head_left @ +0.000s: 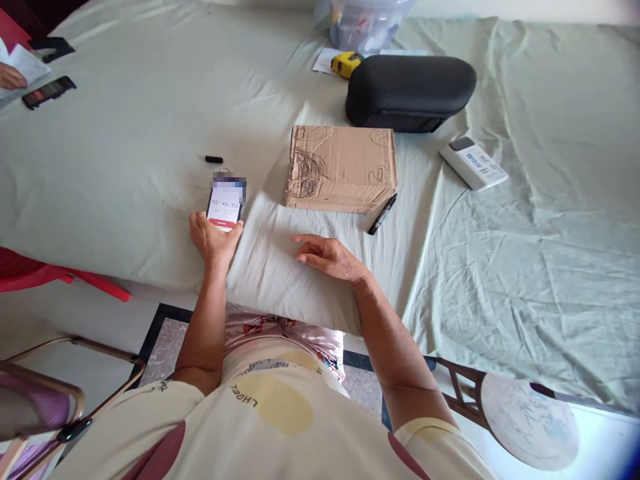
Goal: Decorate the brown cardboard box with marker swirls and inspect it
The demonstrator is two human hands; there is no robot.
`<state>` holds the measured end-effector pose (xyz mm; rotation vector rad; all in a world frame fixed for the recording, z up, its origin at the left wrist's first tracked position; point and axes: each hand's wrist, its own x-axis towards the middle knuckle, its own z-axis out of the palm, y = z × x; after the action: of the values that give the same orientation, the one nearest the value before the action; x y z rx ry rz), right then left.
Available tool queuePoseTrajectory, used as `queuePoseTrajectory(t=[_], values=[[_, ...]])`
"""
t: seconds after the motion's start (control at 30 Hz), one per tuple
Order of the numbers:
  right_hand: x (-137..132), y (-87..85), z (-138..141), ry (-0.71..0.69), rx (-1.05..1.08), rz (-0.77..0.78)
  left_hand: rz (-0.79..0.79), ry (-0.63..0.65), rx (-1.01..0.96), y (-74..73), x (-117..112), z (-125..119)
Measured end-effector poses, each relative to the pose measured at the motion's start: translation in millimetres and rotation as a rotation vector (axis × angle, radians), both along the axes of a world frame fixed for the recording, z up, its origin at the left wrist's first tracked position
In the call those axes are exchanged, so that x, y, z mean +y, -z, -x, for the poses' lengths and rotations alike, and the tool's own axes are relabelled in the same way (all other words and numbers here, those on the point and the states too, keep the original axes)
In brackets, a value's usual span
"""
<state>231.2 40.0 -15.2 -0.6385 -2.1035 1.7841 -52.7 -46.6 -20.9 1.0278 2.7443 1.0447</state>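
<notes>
My left hand (216,241) grips the lower end of a phone (225,203), thumb and fingers on its two sides. The phone's lit screen shows a running-style time readout and a red bar; its top part is blurred out. Over the cloth near the table's front edge, my right hand (330,257) holds nothing, its index finger stretched out and the thumb apart. Beyond it stands a cardboard box (345,167) with black scribbles. A black marker (383,215) without its cap leans by the box's right corner. The small black cap (214,159) lies just past the phone.
Behind the box sit a black padded case (410,90), a yellow tape measure (346,65) and a clear plastic tub (367,23). A white power bank-like device (474,164) lies right. At far left, another person's hand (11,77) rests on paper near a second phone (49,92).
</notes>
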Motion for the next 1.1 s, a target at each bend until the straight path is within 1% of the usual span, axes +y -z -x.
queuePoseTrajectory(t=[0.1, 0.2, 0.3, 0.37, 0.4, 0.47, 0.5, 0.57, 0.63, 0.7, 0.73, 0.77, 0.83, 0.9, 1.0, 1.1], values=[[0.4, 0.6, -0.4, 0.004, 0.002, 0.002, 0.055, -0.063, -0.003, -3.3, -3.7, 2.9], [1.4, 2.2, -1.4, 0.001, 0.021, 0.006, 0.159, -0.062, -0.009, -13.2, -6.0, 0.0], [2.9, 2.6, -3.5, 0.01, 0.053, -0.001, 0.251, -0.016, -0.021, -24.6, -5.8, -4.1], [4.1, 1.5, -5.7, 0.045, 0.077, -0.01, 0.246, 0.043, -0.028, -29.7, -3.0, -8.2], [4.9, 0.6, -7.1, 0.088, 0.094, -0.014, 0.217, 0.09, -0.032, -31.2, -0.2, -10.9], [7.2, -0.9, -10.4, 0.245, 0.154, -0.026, 0.121, 0.228, -0.048, -32.6, 9.7, -17.8], [9.0, -1.1, -12.4, 0.361, 0.201, -0.044, 0.061, 0.319, -0.064, -32.8, 17.1, -21.9], [14.4, 0.2, -17.0, 0.647, 0.319, -0.125, -0.074, 0.514, -0.103, -32.8, 37.1, -31.4], [22.8, 4.2, -23.1, 0.952, 0.413, -0.267, -0.234, 0.679, -0.113, -31.8, 62.5, -41.9], [33.1, 10.6, -30.2, 1.211, 0.427, -0.421, -0.376, 0.789, -0.074, -28.4, 88.8, -52.8], [38.2, 14.3, -33.8, 1.3, 0.398, -0.479, -0.423, 0.817, -0.045, -25.4, 100.5, -58.3], [42.9, 18.2, -37.0, 1.356, 0.353, -0.519, -0.459, 0.824, -0.024, -21.5, 110.4, -63.6], [50.1, 26.0, -41.4, 1.376, 0.247, -0.551, -0.511, 0.785, -0.016, -12.0, 122.9, -73.2], [53.4, 33.3, -42.7, 1.32, 0.16, -0.557, -0.539, 0.744, -0.043, -2.5, 126.0, -80.0], [52.3, 41.4, -40.3, 1.216, 0.09, -0.595, -0.572, 0.73, -0.075, 6.9, 120.6, -83.0], [47.9, 43.3, -37.4, 1.153, 0.02, -0.691, -0.605, 0.694, -0.047, 11.2, 115.0, -81.7]])
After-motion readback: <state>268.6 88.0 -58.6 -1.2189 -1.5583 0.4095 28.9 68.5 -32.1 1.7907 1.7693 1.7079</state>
